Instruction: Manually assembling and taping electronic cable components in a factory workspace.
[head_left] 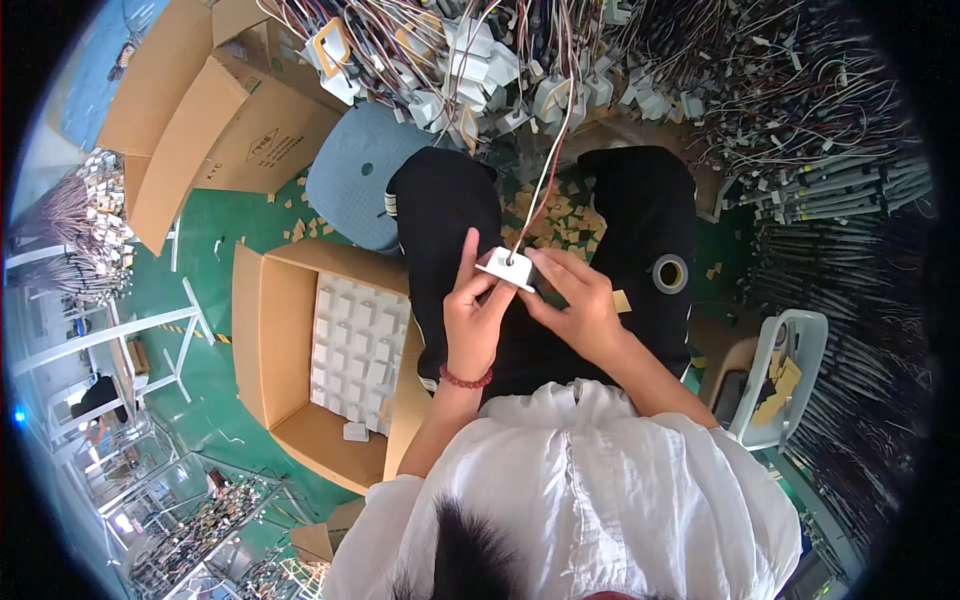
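Observation:
Over my lap, a small white plastic housing [508, 268] is held between both hands. A white and a dark red wire [535, 205] run up from a hole in it toward the hanging bundles. My left hand [474, 322] grips its left and lower side with the thumb and fingers, the index finger stretched away from it. From the right, my right hand [583, 308] pinches the housing between thumb and fingers. The fingers hide part of its underside. A roll of tape [669, 273] lies on my right thigh, with a small tan piece [621, 301] by my right wrist.
An open carton [282, 375] with rows of white housings [352, 345] stands at my left. Beyond it are a blue stool [345, 185] and a larger carton [262, 150]. Wire bundles [800, 110] hang ahead and right. Tan scraps [560, 222] litter the floor; a white basket [797, 345] holds more.

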